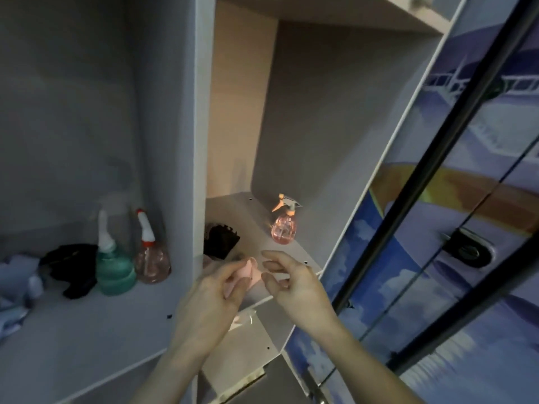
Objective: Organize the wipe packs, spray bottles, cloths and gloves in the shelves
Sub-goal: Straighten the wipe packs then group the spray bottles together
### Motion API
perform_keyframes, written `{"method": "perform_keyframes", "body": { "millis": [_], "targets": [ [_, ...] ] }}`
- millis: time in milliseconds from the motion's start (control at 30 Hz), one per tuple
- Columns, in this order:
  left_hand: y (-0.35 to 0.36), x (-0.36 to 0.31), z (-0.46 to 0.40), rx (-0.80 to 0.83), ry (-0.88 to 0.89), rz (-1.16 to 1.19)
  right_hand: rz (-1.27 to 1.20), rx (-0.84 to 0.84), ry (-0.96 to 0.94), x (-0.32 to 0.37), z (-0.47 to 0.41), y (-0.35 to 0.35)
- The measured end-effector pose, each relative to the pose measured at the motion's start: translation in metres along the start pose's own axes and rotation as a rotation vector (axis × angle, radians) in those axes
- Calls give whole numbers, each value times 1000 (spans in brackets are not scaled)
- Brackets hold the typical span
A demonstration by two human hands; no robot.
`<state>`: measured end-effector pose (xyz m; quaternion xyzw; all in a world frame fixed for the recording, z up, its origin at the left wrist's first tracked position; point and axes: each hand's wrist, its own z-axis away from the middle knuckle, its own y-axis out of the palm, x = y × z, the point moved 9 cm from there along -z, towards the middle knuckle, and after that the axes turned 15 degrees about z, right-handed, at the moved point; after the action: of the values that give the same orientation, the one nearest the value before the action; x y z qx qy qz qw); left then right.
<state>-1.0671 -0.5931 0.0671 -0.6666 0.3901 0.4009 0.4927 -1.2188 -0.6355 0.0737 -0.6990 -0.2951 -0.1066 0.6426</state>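
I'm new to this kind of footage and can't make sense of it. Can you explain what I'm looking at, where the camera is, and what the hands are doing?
There is no machine here. A person wears a wide-angle camera on the head, so the one picture looks forward and down at their own two bare hands in front of a shelf unit with two compartments.

The left hand holds a small pink item, probably a glove or cloth; it is too blurred to say which. The right hand hovers beside it with fingers loosely bent, holding nothing.

In the right compartment stand a pink spray bottle and a dark glove-like item. In the left compartment are a green spray bottle, another pinkish spray bottle, a black bundle and pale blue cloths. A sliding door with a printed picture is at the right.
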Motion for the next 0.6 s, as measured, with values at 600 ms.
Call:
{"method": "perform_keyframes", "body": {
  "millis": [600],
  "targets": [
    [64,59,-126,48,-302,-133,51,307,48,-101,-155,37]
  ]
}}
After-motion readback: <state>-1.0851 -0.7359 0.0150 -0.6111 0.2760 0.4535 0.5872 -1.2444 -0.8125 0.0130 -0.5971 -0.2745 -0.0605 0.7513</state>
